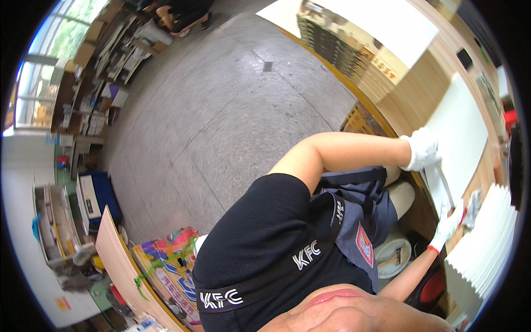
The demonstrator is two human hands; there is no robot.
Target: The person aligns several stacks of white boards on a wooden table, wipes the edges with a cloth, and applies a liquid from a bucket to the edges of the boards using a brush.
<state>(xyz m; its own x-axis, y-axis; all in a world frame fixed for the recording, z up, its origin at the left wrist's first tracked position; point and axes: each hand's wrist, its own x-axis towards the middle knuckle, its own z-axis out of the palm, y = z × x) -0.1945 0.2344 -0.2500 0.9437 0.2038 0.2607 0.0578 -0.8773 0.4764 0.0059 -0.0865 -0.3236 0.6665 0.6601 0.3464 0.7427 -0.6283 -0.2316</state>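
My left hand [423, 149], in a white knit glove, is curled at the edge of a smooth white sheet [462, 127] on the wooden table. A thin pale strip [446, 185] runs from its fingers toward my right hand; whether it is a separate piece or the sheet's edge, I cannot tell. My right hand [447, 226], gloved in white with a red cuff, lies nearer me beside the strip's end. Its fingers are stretched and apart. Beside it stands a thick stack of white sheets [481, 243], with a crumpled clear plastic piece [473, 209] close by.
Farther along the table lie printed sheets [354, 50] and a black phone-like object [464, 58]. A round pale bucket [392, 254] stands below, by my legs. Behind me are a wooden board [130, 265] and a colourful printed box [171, 271]. A person [180, 16] crouches near far-left shelves [83, 102].
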